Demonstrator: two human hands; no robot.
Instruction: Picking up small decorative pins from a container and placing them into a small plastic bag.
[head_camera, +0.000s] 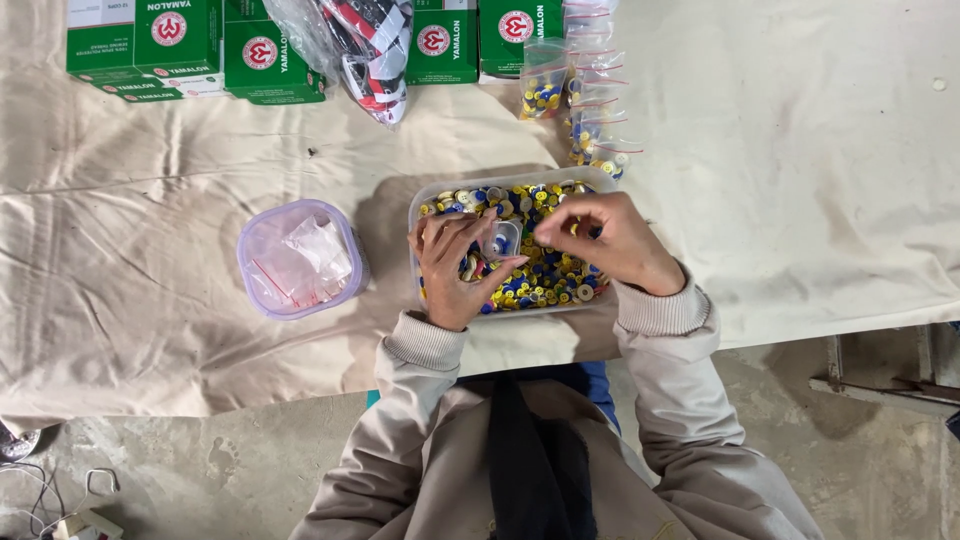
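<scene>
At frame centre, our left hand (452, 272) pinches a small clear plastic bag (502, 240) open while our right hand (610, 240) pinches small pieces; we keep both over the clear rectangular tub of coloured buttons (425, 200).

A single head-worn camera looks almost straight down from above the person, at moderate distance. The cloth-covered worktop (150, 280) fills the far and middle part of the view, the person's sleeves and lap the near edge, with concrete floor (200, 470) at near left and right.
</scene>
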